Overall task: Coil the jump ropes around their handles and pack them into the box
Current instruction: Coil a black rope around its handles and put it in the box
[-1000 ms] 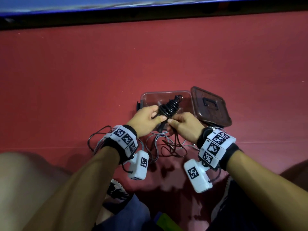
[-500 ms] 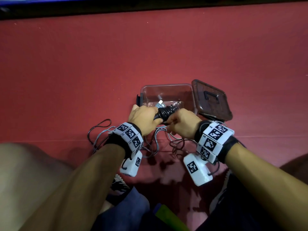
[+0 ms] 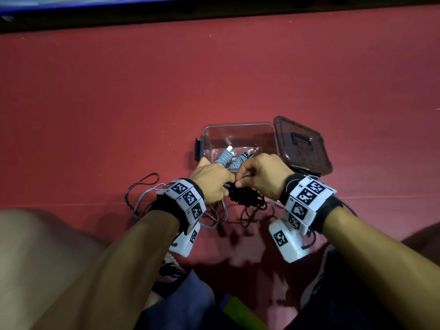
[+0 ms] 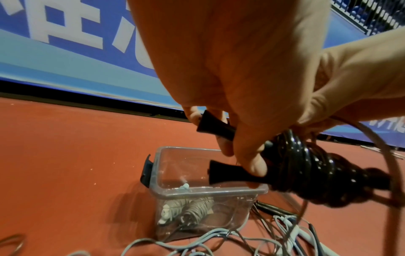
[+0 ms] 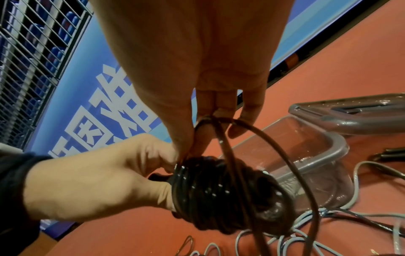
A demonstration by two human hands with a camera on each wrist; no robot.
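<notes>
Red floor (image 3: 119,103), blue banner (image 4: 65,57) behind; left hand (image 3: 212,182) grips black handles (image 4: 221,128), right hand (image 3: 262,175) pinches cord (image 5: 252,128).

Indoor sports court or arena, seen from floor level. Red matte sports flooring (image 3: 214,79) across the whole ground. Along its far edge, a low blue barrier board (image 4: 76,57) with large white printed characters, of the kind set around a playing area. Behind the board, a metal mesh fence (image 5: 28,60) with rows of blue seats visible through it. Loose jump ropes (image 3: 142,194) lying on the floor.
</notes>
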